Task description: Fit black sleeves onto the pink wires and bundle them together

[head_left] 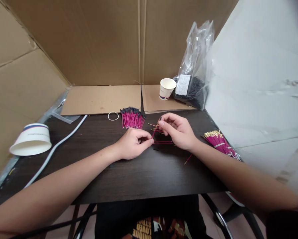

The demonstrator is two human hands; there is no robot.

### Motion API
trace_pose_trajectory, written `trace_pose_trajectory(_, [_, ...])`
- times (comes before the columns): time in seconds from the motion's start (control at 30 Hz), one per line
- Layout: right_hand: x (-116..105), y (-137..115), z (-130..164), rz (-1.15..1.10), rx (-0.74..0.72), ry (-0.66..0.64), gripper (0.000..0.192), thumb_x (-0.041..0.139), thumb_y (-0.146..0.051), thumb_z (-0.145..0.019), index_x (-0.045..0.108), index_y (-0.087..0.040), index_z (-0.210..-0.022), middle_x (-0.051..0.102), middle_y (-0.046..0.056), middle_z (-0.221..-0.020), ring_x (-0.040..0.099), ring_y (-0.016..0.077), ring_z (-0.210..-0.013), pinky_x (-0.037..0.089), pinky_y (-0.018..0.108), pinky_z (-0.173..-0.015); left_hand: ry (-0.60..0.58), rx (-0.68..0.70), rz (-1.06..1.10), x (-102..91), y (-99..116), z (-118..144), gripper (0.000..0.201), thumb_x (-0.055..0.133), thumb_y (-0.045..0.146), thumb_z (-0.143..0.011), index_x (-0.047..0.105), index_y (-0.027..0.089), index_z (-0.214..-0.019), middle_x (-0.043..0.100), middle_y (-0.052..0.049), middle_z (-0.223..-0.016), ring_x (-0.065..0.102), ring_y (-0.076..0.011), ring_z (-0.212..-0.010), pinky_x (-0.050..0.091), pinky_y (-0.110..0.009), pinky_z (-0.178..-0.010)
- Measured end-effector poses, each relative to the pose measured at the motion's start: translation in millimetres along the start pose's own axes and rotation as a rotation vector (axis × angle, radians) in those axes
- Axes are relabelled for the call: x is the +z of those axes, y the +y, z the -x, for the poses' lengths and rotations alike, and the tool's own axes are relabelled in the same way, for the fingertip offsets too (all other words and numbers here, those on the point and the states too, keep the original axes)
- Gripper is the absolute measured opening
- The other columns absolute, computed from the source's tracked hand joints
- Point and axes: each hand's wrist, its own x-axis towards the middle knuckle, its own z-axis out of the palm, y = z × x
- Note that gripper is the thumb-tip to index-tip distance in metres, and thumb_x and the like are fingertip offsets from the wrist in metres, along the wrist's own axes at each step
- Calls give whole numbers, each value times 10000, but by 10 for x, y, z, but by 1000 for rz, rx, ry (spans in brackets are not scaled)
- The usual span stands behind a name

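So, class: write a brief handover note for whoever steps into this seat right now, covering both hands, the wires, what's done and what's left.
Left hand: pinches the lower end of one pink wire.
Right hand: fingers closed at the same wire's upper end.
Loose wires lie under the hands; one stray is nearer the table edge.
Done, it seems: black-tipped bundle beside the rubber band.
Left, it seems: gold-tipped pile at the right.
Bag of black parts and paper cup stand behind.

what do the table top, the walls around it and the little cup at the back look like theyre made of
Table top: dark wood-grain laminate or veneer, matt, faint streaks show. Walls: plain brown corrugated cardboard, with creases and flap seams. Cup: probably white paper, thin rolled rim, printed band.
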Motion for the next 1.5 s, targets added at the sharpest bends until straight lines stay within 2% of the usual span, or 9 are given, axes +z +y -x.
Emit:
trace_pose_trajectory(0.13, [-123,20,-58,250,-28,75,248,735,-413,-995,665,-205,-880,624,-13,-712,513,125,-599,419,300,-582,1,-20,6,-15,19,-6,280,688,292,-1025,791,166,-798,744,-11,-706,561,-115,-581,415,-261,-594])
trace_pose_trajectory(0.3, [-193,40,-62,673,-167,-39,96,738,-231,-950,708,-183,-872,651,-10,-684,545,140,-622,419,327,-651,49,-55,24,1,6,-7,285,686,334,-1041,800,169,-839,780,-26,-772,619,-133,-639,448,-262,-617])
trace_pose_trajectory(0.53, [-33,-9,48,330,-299,-143,125,710,-270,-1063,808,-194,-1075,793,79,-1043,712,189,-872,547,338,-759,88,16,8,41,-32,-20,231,711,319,-1044,826,166,-915,753,-20,-770,592,-137,-649,443,-275,-634])
trace_pose_trajectory(0.7, [19,-10,63,217,-306,-116,168,708,-301,-1091,799,-209,-984,803,70,-1034,745,199,-950,602,365,-871,49,51,-45,37,-30,-21,253,712,318,-1053,805,168,-871,686,-5,-726,560,-136,-647,433,-283,-645])
trace_pose_trajectory(0.83, [-32,26,40,120,-171,32,211,690,-374,-1106,786,-207,-1020,805,47,-946,720,164,-789,596,313,-717,-35,80,-122,28,-21,9,147,852,323,-957,833,184,-1000,720,-20,-846,621,-150,-722,494,-290,-693])
trace_pose_trajectory(1.0, [-73,63,15,231,-215,139,233,695,-395,-1100,833,-211,-1063,782,26,-862,699,165,-736,579,321,-701,-147,158,-170,16,-27,45,86,790,269,-1011,851,208,-1022,756,-53,-1021,718,-191,-889,560,-342,-834])
trace_pose_trajectory(1.3, [-52,26,4,393,-333,99,235,632,-343,-1134,824,-224,-1072,791,41,-942,713,184,-843,575,352,-802,-234,195,-328,18,41,56,135,590,202,-1081,703,180,-1010,695,-72,-1014,670,-222,-912,548,-364,-812])
trace_pose_trajectory(1.4, [-57,21,12,407,-348,52,239,618,-340,-1139,812,-214,-1079,806,47,-971,720,183,-855,569,345,-801,-183,131,-251,23,57,53,132,563,186,-1072,666,182,-988,693,-67,-995,653,-209,-872,544,-365,-799])
trace_pose_trajectory(1.5, [-68,23,18,430,-339,14,242,605,-331,-1140,800,-205,-1073,824,55,-990,732,185,-862,563,344,-809,-12,-36,10,34,28,16,112,590,219,-1060,668,179,-991,713,-54,-932,641,-171,-774,549,-332,-735])
